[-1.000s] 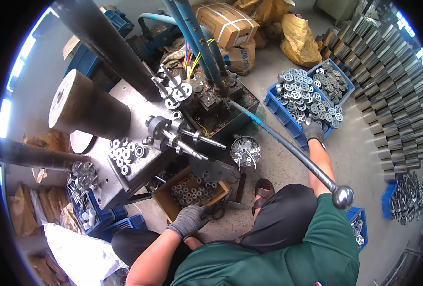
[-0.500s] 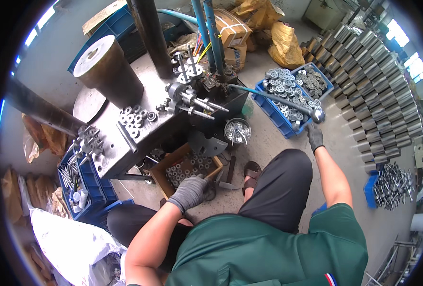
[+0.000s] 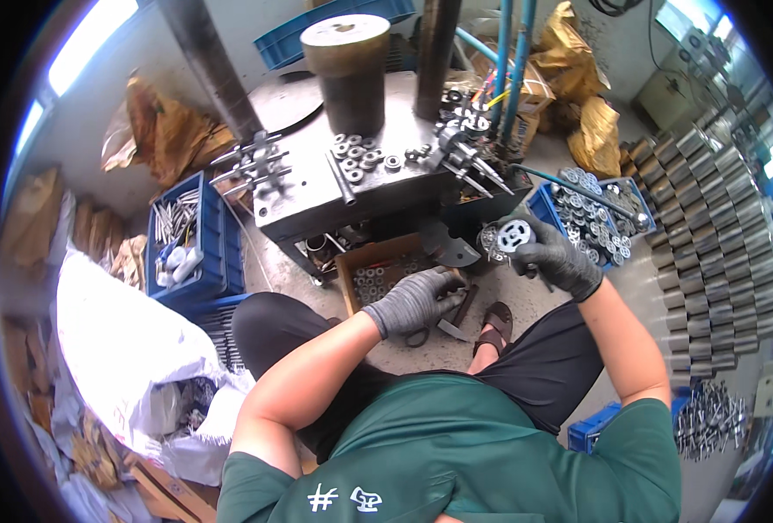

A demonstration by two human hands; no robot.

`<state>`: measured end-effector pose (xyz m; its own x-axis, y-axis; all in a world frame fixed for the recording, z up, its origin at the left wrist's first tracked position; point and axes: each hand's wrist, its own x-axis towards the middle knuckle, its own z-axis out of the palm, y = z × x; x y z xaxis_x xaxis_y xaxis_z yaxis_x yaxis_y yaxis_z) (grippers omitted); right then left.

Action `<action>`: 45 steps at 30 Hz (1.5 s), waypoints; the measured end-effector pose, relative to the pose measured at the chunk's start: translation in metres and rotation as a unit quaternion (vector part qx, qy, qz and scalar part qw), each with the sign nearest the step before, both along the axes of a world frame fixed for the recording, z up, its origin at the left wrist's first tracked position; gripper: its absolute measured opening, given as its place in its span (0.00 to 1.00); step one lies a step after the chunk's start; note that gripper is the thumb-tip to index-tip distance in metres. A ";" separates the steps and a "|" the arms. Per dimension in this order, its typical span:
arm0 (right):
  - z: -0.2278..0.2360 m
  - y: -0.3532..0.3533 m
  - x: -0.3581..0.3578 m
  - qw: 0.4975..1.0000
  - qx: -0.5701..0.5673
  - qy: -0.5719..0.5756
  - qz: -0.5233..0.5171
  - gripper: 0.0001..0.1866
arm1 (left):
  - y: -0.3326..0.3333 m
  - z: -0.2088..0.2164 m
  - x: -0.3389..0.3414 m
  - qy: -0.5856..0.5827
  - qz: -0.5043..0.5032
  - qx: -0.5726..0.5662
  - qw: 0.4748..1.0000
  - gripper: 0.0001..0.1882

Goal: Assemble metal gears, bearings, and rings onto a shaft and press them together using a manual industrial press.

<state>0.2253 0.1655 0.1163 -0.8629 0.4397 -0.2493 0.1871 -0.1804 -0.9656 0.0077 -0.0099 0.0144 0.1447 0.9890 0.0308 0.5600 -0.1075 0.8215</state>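
Now, right hand (image 3: 561, 263): grasping slotted disc (image 3: 515, 234) (a holding step, seemingly)
Left hand (image 3: 414, 301): fingers parted
Disc next: presumably needs steadiness

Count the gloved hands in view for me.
2: the left hand is near the brown box, and the right hand holds a round silver disc. I can see no others.

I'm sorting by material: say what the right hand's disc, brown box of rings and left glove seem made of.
Disc in the right hand: seemingly bare metal, perhaps aluminium, from its pale silvery surface. Brown box: wood or cardboard, unclear which; plain brown walls suggest no paint. Left glove: probably matte knit fabric, by its grey ribbed lines.
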 end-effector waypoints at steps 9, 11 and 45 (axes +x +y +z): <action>-0.051 -0.070 -0.088 0.977 -0.088 0.181 -0.065 0.36 | -0.006 -0.016 -0.007 -0.351 0.041 -0.077 0.932 0.23; -0.055 -0.075 -0.096 0.975 -0.062 0.203 -0.067 0.34 | -0.004 -0.018 -0.010 -0.370 0.045 -0.082 0.924 0.23; 0.033 -0.025 -0.172 0.968 0.196 0.127 -0.090 0.18 | 0.000 -0.010 -0.089 -0.572 0.341 -0.094 0.740 0.11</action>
